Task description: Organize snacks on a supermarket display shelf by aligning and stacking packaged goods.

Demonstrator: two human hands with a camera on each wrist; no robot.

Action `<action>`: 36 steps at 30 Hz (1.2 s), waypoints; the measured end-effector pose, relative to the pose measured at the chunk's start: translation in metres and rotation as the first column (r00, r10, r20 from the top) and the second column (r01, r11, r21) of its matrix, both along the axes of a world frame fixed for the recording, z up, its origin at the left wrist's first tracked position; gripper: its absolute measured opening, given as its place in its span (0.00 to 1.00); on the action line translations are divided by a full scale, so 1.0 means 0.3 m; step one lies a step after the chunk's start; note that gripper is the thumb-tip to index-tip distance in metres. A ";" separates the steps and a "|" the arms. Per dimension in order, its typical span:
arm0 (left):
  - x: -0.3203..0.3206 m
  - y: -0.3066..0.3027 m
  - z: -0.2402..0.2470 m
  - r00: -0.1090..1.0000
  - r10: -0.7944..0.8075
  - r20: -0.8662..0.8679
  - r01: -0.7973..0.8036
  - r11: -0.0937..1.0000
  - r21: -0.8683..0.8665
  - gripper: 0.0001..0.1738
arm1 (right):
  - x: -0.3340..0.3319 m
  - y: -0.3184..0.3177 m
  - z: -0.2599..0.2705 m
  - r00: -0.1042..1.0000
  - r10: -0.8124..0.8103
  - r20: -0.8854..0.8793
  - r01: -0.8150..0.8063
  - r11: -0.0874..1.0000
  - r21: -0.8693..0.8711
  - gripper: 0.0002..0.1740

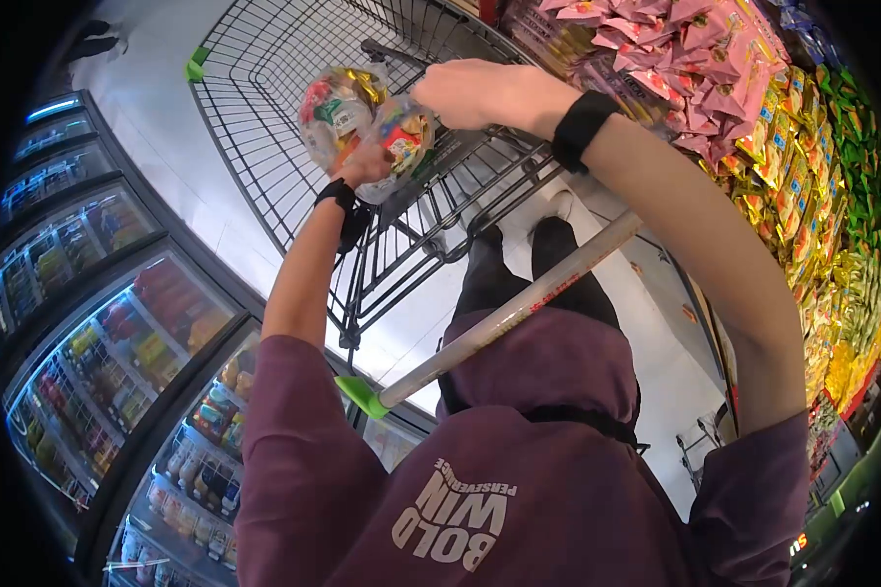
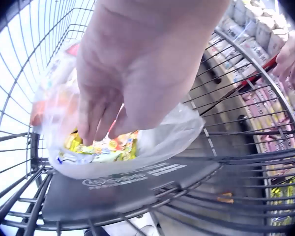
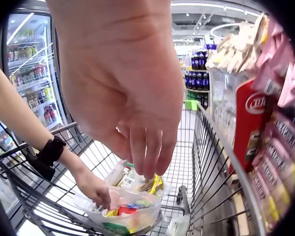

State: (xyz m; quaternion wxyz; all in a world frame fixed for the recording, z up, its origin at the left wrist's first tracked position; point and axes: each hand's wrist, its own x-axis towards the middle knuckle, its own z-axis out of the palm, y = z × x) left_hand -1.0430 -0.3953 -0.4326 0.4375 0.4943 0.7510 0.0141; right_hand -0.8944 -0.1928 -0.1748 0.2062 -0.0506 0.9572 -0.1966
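Shopper seen from above, pushing a wire cart [image 1: 255, 117] down a store aisle. L hand [image 1: 367, 168] grips a clear snack bag [image 1: 362, 117] from the side and holds it over the cart's basket, at the end nearest the person. The bag is full of small bright packets in yellow, red and green.

In the left wrist view, the L hand's [image 2: 132, 73] fingers [image 2: 88, 123] curl down into the top of the bag [image 2: 147, 145] and pinch the plastic. Most of the bag bulges out below and in front of the fingertips. It sits just above a grey flap [image 2: 113, 194] w/ printed text, part of the cart. Can't tell if bag and flap touch.

R hand [image 1: 470, 90] is next to the bag's top, on the far side from the L hand. In the right wrist view, the R hand's [image 3: 123, 88] fingers [image 3: 147, 152] hang loose and slack, pointing down, w/ nothing in them. The bag [image 3: 125, 209] lies below the fingertips w/ a gap between. L hand [image 3: 94, 188] clasps the bag's left edge there.

Black bands on both wrists. Cart handle [image 1: 509, 311] crosses in front of the person's purple top. Drinks fridges [image 1: 117, 333] on the left, shelves of pink, yellow and green snack packs [image 1: 803, 157] on the right.
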 end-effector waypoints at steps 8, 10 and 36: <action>-0.008 -0.025 -0.198 0.993 0.097 -0.072 -0.100 0.994 -0.036 0.18 | -0.226 -0.093 -0.328 0.957 0.028 0.289 -0.019 0.999 -0.034 0.17; -0.016 -0.028 -0.258 0.995 0.092 -0.038 -0.095 0.993 -0.077 0.17 | -0.298 -0.095 -0.469 0.915 0.056 0.399 -0.040 0.998 -0.048 0.19; -0.035 0.073 -0.214 0.961 -0.062 -0.269 0.123 0.969 0.216 0.10 | -0.209 -0.054 -0.668 0.874 -0.163 0.457 0.214 0.975 -0.062 0.18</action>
